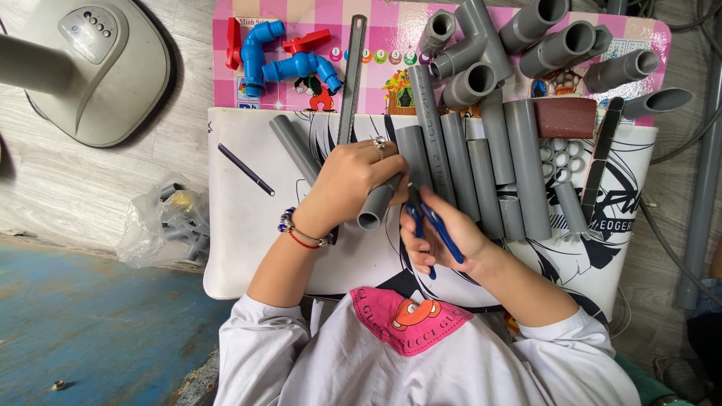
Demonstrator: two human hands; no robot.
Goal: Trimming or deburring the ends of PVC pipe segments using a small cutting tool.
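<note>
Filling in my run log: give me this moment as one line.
left hand: grips grey pipe piece | right hand: holds blue pen at pipe | surface: white board | nearby: grey pipes row

Pale wood-grain floor (68, 188), worn blue floor patch (90, 323), grey fan base (90, 68) at upper left

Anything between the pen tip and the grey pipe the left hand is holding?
Nothing visible. The left hand grips the short grey pipe, and the right hand holds the blue pen with its tip right at the pipe's upper end. The row of cut pipes lies just beside it, not between.
</note>
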